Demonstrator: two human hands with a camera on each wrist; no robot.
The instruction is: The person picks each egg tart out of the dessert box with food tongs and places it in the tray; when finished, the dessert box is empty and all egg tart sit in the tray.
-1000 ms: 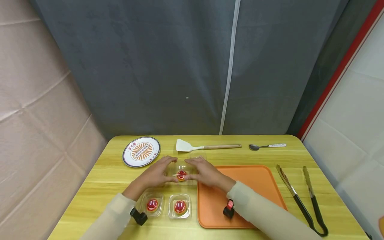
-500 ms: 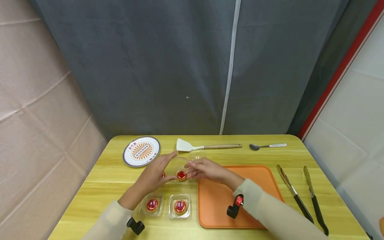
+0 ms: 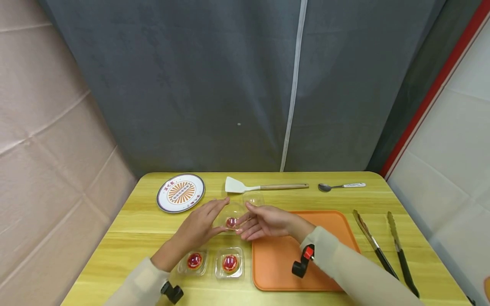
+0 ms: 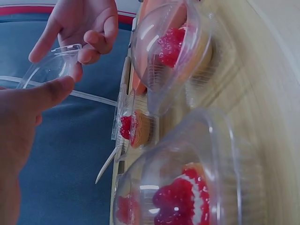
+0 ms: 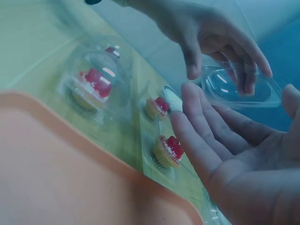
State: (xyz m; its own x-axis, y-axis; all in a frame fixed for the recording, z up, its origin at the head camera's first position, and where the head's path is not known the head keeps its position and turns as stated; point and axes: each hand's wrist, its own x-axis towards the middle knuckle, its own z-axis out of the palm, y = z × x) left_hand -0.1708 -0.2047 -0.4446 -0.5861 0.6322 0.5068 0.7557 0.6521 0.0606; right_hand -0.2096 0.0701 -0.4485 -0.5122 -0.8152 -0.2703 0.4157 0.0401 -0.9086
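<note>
Above the table my left hand (image 3: pixel 197 225) pinches a clear plastic domed lid (image 5: pixel 243 89) between thumb and fingers. To its right, my right hand (image 3: pixel 269 221) is turned palm up with loosely bent fingers close to the lid; whether any fingertip touches it I cannot tell. Under the hands a red-topped fruit tart (image 3: pixel 231 222) shows through clear plastic. Nearer the front, two more tarts, a left one (image 3: pixel 194 261) and a right one (image 3: pixel 230 264), sit in clear domed boxes. In the right wrist view a far tart (image 5: pixel 158 106) stands beside the uncovered-looking tart (image 5: pixel 172 151).
An orange tray (image 3: pixel 291 272) lies right of the boxes. Behind are a patterned plate (image 3: pixel 180 194), a white spatula (image 3: pixel 235 185) with a wooden handle, another clear plastic piece (image 3: pixel 252 198) and a spoon (image 3: pixel 340 186). Black-handled tongs (image 3: pixel 402 263) lie at the right.
Both hands were around the clear lid at first. My right hand has turned palm up and shifted slightly right, while the left stays at the lid.
</note>
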